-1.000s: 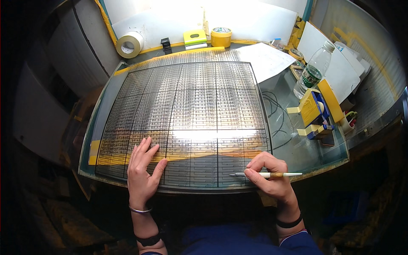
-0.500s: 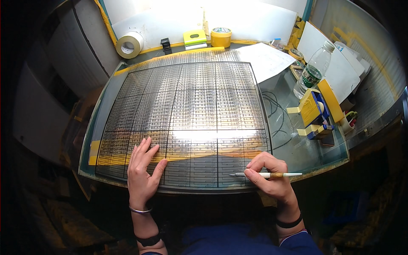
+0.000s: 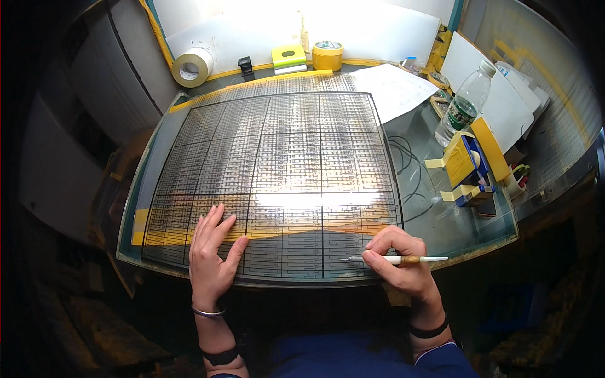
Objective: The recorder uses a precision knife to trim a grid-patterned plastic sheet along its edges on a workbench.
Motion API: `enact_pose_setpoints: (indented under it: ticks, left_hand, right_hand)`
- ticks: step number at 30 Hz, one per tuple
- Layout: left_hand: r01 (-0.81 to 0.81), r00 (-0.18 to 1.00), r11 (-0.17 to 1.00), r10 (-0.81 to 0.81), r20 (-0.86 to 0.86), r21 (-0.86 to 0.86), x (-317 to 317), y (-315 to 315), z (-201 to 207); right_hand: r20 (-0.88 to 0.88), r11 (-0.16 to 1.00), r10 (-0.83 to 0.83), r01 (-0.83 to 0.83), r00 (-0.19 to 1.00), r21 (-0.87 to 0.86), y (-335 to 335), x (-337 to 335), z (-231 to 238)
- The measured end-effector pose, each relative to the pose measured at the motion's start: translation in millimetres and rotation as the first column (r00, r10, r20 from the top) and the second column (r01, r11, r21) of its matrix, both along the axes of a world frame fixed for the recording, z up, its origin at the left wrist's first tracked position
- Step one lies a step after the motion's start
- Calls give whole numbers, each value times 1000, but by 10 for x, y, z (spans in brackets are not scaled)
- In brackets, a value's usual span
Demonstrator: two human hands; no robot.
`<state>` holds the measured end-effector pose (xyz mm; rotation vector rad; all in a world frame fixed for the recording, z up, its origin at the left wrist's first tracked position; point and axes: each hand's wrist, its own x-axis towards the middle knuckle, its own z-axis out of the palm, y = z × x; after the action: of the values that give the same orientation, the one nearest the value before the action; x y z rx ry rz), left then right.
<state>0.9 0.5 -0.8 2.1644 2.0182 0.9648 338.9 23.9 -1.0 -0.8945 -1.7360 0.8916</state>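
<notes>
A large see-through film sheet (image 3: 287,157), printed with rows of fine dark circuit-like lines and a bold grid, lies across the glass-topped table. My left hand (image 3: 214,255) rests flat on its near left part, fingers stretched and slightly spread. Over the near right corner, my right hand (image 3: 403,258) pinches a slim pen-like tool (image 3: 409,259) with a pale handle and a pointed metal tip. The tool lies almost level, its tip directed left over the printed lines. Whether the tip touches the film I cannot tell.
At the back stand a white tape roll (image 3: 193,67), a black clip (image 3: 245,65), a lime-green block (image 3: 288,57) and a yellow tape roll (image 3: 328,55). A paper sheet (image 3: 400,91), water bottle (image 3: 466,104), thin cable (image 3: 413,170) and blue-yellow tape dispenser (image 3: 466,167) occupy the right side.
</notes>
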Motion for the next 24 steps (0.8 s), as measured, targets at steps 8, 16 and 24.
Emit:
enact_pose_setpoints:
  ticks: [8,16,24]
  left_hand:
    - [5,1000,1000,-5,-9,-1,-15,2,-7]
    - [-4,1000,1000,4,-8,-8,-9,-5,-7]
    - [-3,1000,1000,3,-14,-5,-6,0,-2]
  right_hand:
    - [1,1000,5,-5,1000,13,7,3,-15]
    - [2,1000,3,-3,1000,13,9,2,-19]
    - [-2,1000,-3,3,1000,9,3,2,-20]
